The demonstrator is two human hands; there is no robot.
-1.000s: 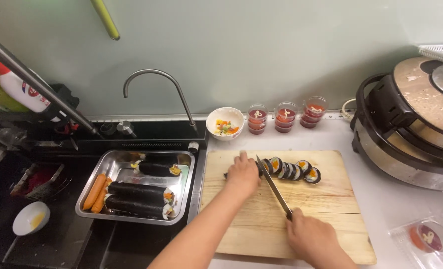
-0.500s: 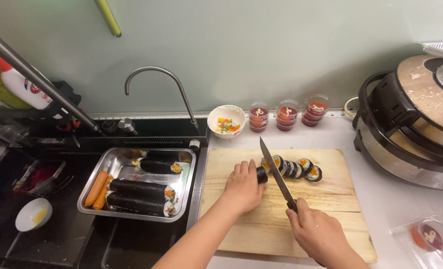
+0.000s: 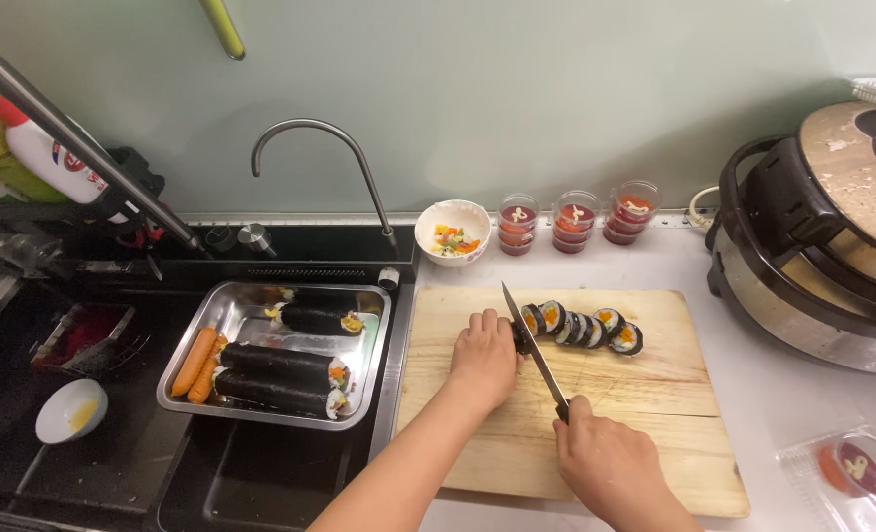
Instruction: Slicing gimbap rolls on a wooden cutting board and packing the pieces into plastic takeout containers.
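Observation:
My left hand (image 3: 483, 357) presses down on the uncut end of a seaweed rice roll on the wooden cutting board (image 3: 645, 394); the roll is mostly hidden under my fingers. My right hand (image 3: 610, 463) grips the handle of a long knife (image 3: 528, 340), whose blade stands right beside my left fingers at the roll's cut end. Several cut slices (image 3: 581, 326) lean in a row just right of the blade.
A steel tray (image 3: 231, 315) over the sink holds three whole rolls (image 3: 280, 372) and orange sausages (image 3: 197, 363). A small bowl of chopped vegetables (image 3: 453, 232) and stacked sauce cups (image 3: 576, 222) stand behind the board. A large cooker (image 3: 822, 256) sits right; a tap (image 3: 324, 148) is behind.
The knife has swung from lying flat across the board to upright against the roll. My left hand slid slightly left along the roll, and the view drew nearer.

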